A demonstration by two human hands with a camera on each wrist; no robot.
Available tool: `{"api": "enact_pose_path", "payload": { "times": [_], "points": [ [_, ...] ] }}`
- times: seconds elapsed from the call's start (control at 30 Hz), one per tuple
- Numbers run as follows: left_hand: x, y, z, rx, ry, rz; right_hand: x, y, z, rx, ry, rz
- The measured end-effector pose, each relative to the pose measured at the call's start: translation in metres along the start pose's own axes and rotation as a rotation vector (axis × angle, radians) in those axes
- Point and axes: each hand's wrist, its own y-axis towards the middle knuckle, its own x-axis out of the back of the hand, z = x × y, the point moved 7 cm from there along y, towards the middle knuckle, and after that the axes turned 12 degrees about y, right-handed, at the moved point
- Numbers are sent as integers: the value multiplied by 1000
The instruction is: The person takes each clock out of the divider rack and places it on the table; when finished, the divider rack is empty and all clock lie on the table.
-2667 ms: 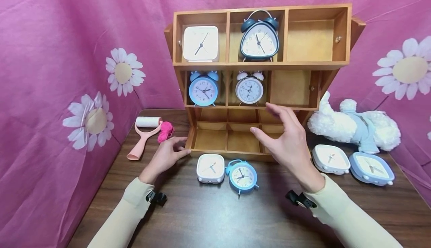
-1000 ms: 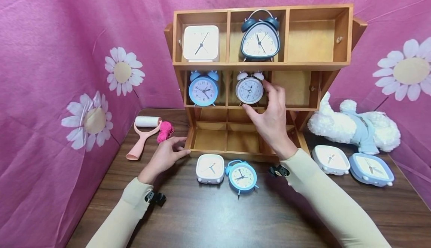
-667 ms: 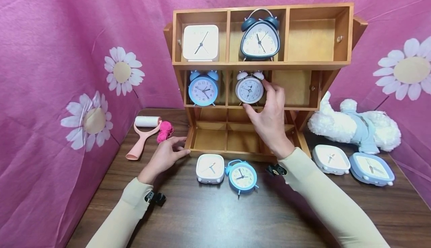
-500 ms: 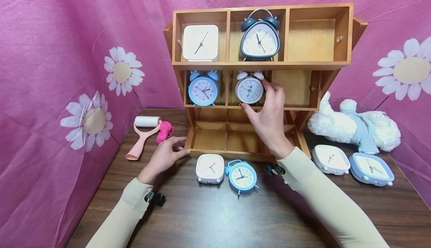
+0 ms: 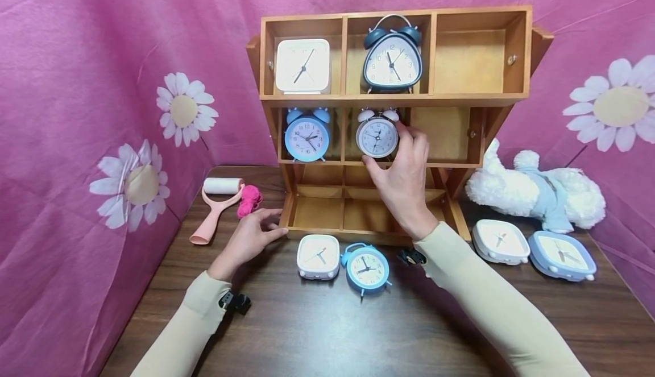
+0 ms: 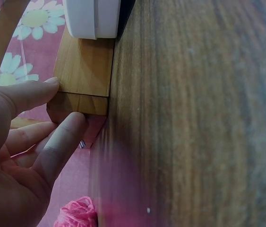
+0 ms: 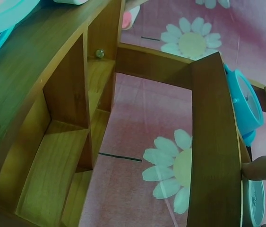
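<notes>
In the head view my right hand (image 5: 404, 181) holds a small white twin-bell alarm clock (image 5: 377, 137), thumb at its lower edge and forefinger on its right side. This clock stands in the middle row of a tiered wooden shelf (image 5: 473, 61). In the right wrist view my thumb (image 7: 262, 166) reaches that clock (image 7: 255, 203) beside a blue one (image 7: 247, 106). My left hand (image 5: 249, 236) grips the shelf's lower front left corner; the left wrist view shows thumb and fingers around the wooden corner (image 6: 83, 101). A blue twin-bell clock (image 5: 307, 138) stands left of the white one.
Above are a white square clock (image 5: 303, 66) and a dark triangular clock (image 5: 392, 61). In front lie a white clock (image 5: 318, 257) and a blue clock (image 5: 367, 269). Right: two more clocks (image 5: 500, 241) and a plush toy (image 5: 537, 192). Left: a lint roller (image 5: 215, 209) and pink yarn (image 5: 249, 201).
My right hand has moved up and left from in front of the shelf to the white twin-bell clock and taken hold of it. My left hand stays at the shelf corner.
</notes>
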Motion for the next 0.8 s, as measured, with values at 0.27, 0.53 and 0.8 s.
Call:
{"api": "enact_pose_path", "payload": {
  "times": [0.27, 0.53, 0.8],
  "points": [
    [-1, 2, 5, -41, -19, -31, -1, 1, 2, 10, -24, 15],
    [0, 1, 2, -13, -22, -3, -2, 3, 5, 49, -37, -5],
    [-11, 9, 24, -97, -40, -60, -2, 2, 2, 61, -43, -20]
  ]
}}
